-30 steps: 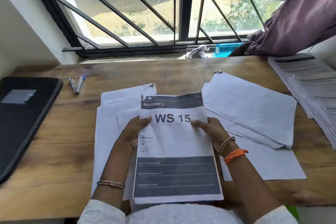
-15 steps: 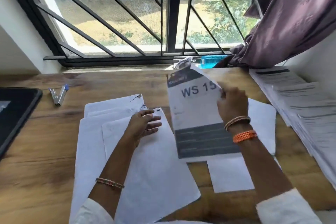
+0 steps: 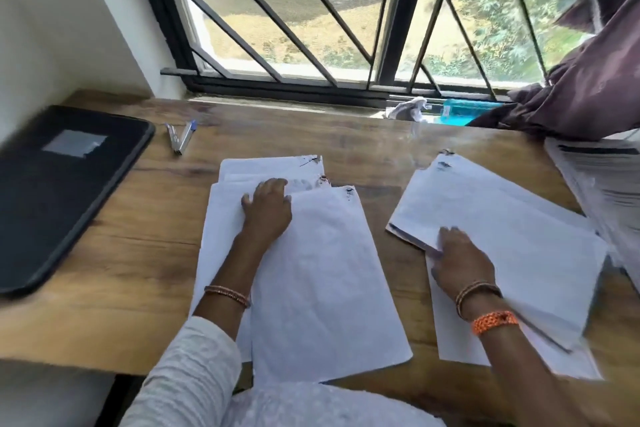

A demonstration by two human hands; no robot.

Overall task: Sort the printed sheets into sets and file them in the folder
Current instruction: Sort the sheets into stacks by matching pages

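Observation:
Two piles of stapled sets lie face down on the wooden desk. My left hand rests flat on the left pile, fingers spread. My right hand holds the near left edge of the top set on the right pile. That edge is slightly lifted and shows its dark printed underside. The hand is blurred by motion. The black folder lies closed at the far left of the desk, apart from both hands.
A stack of printed sheets lies face up along the desk's right edge, under a purple curtain. Pens lie beside the folder. A crumpled paper and a blue object sit on the window sill.
My right hand carried the WS 15 set to the right and turned it face down onto the right pile. My left hand let go of it and settled on the left pile.

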